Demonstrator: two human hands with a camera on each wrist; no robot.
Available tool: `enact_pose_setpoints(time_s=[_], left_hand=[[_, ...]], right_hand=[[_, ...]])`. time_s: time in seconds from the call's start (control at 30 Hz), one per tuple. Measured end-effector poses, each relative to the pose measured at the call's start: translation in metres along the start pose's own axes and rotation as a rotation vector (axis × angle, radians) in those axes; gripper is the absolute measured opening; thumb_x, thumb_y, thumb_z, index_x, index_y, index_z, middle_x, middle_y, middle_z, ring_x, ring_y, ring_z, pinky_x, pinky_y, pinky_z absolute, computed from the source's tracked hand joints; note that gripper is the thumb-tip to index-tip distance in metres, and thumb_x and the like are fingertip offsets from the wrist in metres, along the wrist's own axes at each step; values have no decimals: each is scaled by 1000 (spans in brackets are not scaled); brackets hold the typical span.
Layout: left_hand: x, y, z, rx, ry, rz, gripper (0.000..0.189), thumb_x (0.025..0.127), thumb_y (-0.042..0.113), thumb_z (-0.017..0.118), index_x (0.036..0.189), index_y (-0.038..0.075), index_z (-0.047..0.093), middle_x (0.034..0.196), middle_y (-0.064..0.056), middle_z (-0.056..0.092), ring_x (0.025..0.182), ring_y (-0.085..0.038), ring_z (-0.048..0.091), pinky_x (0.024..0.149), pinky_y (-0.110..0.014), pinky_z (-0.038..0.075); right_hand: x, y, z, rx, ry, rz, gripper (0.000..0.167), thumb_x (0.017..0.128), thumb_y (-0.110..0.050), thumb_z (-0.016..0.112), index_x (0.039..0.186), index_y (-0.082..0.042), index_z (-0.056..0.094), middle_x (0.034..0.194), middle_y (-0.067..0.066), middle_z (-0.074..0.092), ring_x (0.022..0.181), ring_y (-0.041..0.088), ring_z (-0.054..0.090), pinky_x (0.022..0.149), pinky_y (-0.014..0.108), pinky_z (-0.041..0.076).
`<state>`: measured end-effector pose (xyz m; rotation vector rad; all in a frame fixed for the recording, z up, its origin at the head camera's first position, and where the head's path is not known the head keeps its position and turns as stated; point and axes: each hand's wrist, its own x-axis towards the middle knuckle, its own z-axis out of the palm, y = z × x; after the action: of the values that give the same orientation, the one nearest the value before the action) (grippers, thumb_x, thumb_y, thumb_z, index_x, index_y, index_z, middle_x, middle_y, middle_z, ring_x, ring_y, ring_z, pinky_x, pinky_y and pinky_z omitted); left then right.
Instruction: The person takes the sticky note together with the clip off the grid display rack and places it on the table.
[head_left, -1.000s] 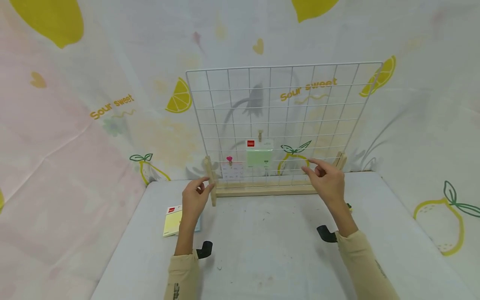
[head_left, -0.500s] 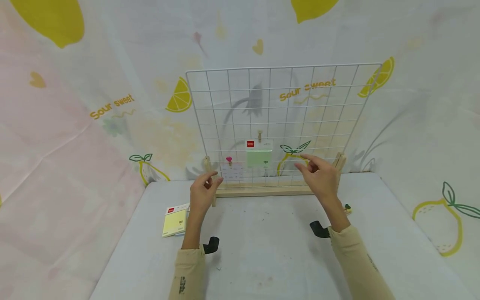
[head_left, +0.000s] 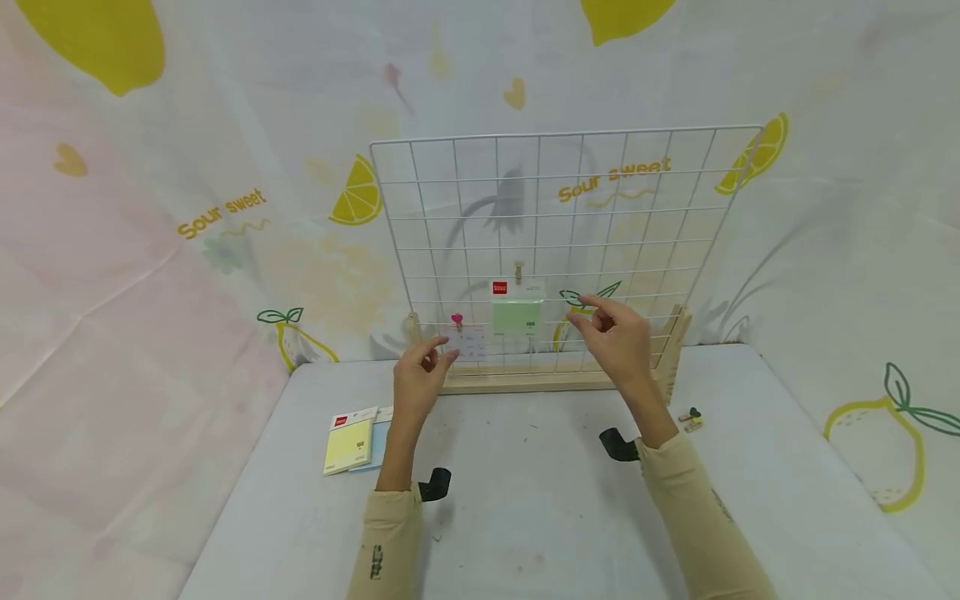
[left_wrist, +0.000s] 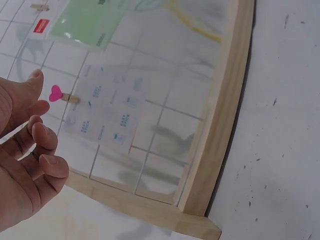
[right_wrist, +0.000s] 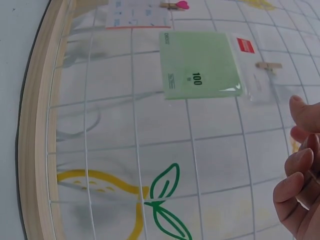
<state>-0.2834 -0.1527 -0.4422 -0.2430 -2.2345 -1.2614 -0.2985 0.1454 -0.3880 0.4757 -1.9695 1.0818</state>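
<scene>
A white wire grid (head_left: 555, 214) stands upright in a wooden base (head_left: 532, 383). A wooden clip (head_left: 518, 272) fixes a green sticky-note pack (head_left: 517, 317) near its middle. Lower left, a clip with a pink heart (left_wrist: 56, 93) holds a pale printed sheet (left_wrist: 107, 112). My left hand (head_left: 422, 379) hovers in front of this sheet, fingers loosely bent, holding nothing. Right of the green pack my right hand (head_left: 621, 342) hangs before the grid, also with nothing between its relaxed fingers. Whether a fingertip touches the wires cannot be told.
On the left of the white table (head_left: 525, 517) lie a yellow sticky-note pack (head_left: 348, 443) and a blue pack (head_left: 378, 442) partly under it. Small clips (head_left: 692, 418), one with a green top, lie on the right. A lemon-print cloth (head_left: 225, 317) hangs behind.
My left hand has moved right from the base's left post to the pale sheet. My right hand has shifted left and slightly up. The hung items have stayed in place.
</scene>
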Motion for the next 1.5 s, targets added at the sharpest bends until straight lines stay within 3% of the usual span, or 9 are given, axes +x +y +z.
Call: enact_pose_setpoints(time_s=[0.2,0.47,0.73,1.1,1.5], left_hand=[[4,4,5,-28,16,-1,27,87,18,78,110,5,73,74,-3,50,66,-18,45,60,-28,39],[11,9,16,-61,-1,57,30,87,16,77,111,0,72,75,-5,51,64,-18,44,57,-24,37],[15,17,21,-92,-4,31,31,88,17,77,112,-1,71,74,-6,52,63,-17,43,57,-25,37],[22,27,32,-44,4,61,31,88,21,76,112,2,73,75,-3,52,65,-17,46,58,-27,39],[24,36,43,-85,-43,10,33,89,20,76,114,0,71,71,-2,51,64,-16,47,58,-27,40]], right_hand=[[5,-6,11,59,-16,17,28,78,-9,85,102,1,75,59,1,47,54,15,40,56,24,35],[13,-17,25,98,-35,13,30,79,-12,84,104,2,74,61,2,48,57,16,42,57,25,35],[23,-26,36,101,-42,39,31,81,-16,83,107,-1,74,63,2,48,56,15,41,55,27,34],[41,-38,49,39,-96,-35,37,80,-18,84,113,-5,73,63,2,48,56,18,43,55,33,35],[50,-39,57,-106,-215,5,43,86,-24,79,125,-9,68,63,2,53,52,16,42,46,31,31]])
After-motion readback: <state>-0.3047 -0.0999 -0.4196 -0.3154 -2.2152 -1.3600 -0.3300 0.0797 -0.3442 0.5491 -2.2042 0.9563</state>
